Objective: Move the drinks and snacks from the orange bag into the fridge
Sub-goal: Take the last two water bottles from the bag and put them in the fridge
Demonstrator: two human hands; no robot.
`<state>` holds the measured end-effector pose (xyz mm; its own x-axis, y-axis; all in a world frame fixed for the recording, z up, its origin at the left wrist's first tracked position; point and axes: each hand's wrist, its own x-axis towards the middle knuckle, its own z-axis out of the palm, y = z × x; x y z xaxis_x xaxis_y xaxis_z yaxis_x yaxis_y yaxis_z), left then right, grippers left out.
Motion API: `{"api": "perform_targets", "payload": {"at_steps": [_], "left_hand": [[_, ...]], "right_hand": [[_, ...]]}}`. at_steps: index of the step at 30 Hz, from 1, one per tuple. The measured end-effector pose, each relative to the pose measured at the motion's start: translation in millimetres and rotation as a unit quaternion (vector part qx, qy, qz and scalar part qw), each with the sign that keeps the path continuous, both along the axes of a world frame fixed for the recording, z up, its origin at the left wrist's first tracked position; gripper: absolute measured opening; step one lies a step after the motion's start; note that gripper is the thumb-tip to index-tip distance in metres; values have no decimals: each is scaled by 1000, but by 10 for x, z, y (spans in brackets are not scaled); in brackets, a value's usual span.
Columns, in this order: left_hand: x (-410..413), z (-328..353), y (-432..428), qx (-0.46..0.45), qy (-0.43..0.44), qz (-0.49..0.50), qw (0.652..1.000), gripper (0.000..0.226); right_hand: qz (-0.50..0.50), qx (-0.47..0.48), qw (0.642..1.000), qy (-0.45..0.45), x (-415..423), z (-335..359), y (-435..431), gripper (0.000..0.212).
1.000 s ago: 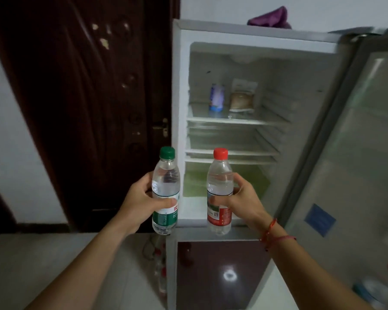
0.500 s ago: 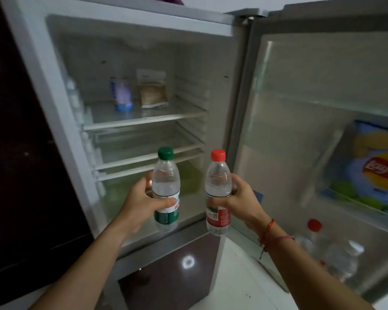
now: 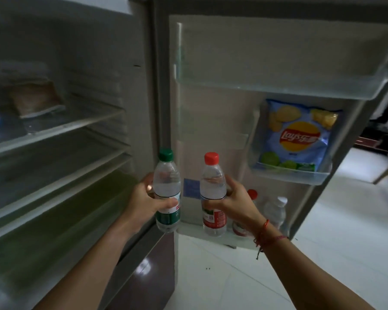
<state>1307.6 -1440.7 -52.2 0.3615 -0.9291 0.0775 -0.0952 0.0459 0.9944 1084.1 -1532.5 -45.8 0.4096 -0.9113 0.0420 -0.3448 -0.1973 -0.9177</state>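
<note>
My left hand grips a clear water bottle with a green cap and green label, held upright. A second upright water bottle, with a red cap and red label, is in my right hand. Both bottles hang in front of the open fridge door, just above its bottom door rack. Two more bottles stand in that rack, a red-capped one behind my right hand and a white-capped one. The orange bag is out of sight.
A blue Lay's chip bag sits in the middle door rack. The top door rack is bare. Inside the fridge, a snack packet leans on the upper glass shelf. White floor tiles lie to the right.
The view has swung right, from the fridge interior to the inside of the door. Both hands, still holding their bottles, now hang in front of the bottom door rack.
</note>
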Motion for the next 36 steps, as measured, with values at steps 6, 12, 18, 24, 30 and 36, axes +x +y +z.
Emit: {"api": "perform_targets", "payload": {"at_steps": [6,12,18,24,30,36], "left_hand": [[22,-100,-259,-11,-3,-84,996,65],[-72,-164,-412,-23,-6,-137,990,65],[-121,-238,-560,-20,1,-158,987,69],[-171,-274,-670,-17,-15,-159,987,67],[-162,-336,-777,-2,-36,-143,989,63],[-197,-460,-976,11,-46,-138,989,67]], "right_hand": [[-83,7,996,-19,-138,-49,131,68],[-148,13,989,-14,-264,-124,231,66],[-156,11,988,-6,-305,-157,205,65],[-158,3,987,-6,-287,-210,103,66],[-151,-7,989,-1,-166,-304,-66,68],[-138,-7,990,18,-28,-445,-247,72]]}}
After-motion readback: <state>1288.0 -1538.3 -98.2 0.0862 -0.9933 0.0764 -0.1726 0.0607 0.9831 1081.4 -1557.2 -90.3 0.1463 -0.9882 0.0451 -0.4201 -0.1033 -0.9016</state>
